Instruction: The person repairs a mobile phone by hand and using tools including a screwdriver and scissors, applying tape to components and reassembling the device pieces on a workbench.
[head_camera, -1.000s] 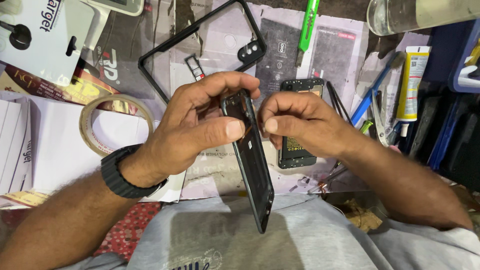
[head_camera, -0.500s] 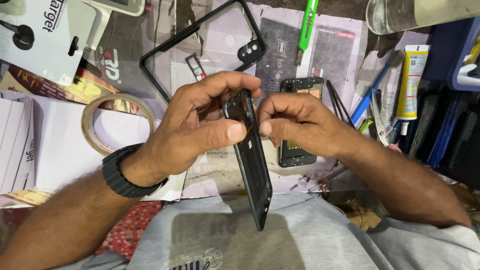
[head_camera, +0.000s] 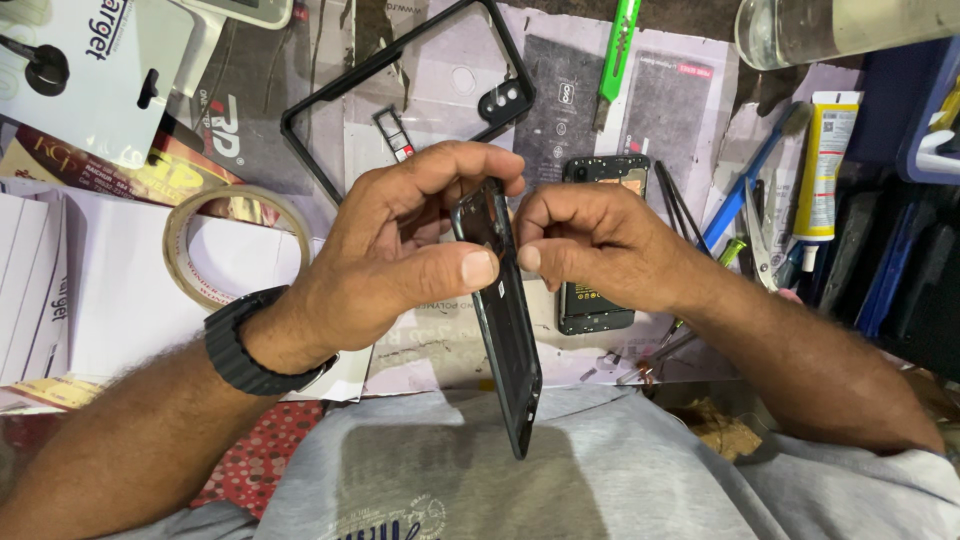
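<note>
A dark phone frame (head_camera: 508, 340) stands on edge in front of my chest, its lower end near my grey shirt. My left hand (head_camera: 400, 250) wraps its upper part, thumb pressed on the near side. My right hand (head_camera: 590, 245) pinches the same upper edge from the right with thumb and fingertips. Behind my right hand lies an opened black phone body (head_camera: 600, 300) flat on the paper, partly hidden. A clear phone case with a black rim (head_camera: 400, 90) lies further back on the bench.
A roll of tan tape (head_camera: 235, 250) sits left of my left hand. A green utility knife (head_camera: 620, 50), tweezers (head_camera: 680, 210), a blue-handled tool (head_camera: 750, 180) and a white glue tube (head_camera: 828, 160) lie at the right. White boxes (head_camera: 90, 290) are at the left.
Both hands keep their grip on the frame. My right hand's fingers have shifted slightly closer to the left thumb along the upper edge.
</note>
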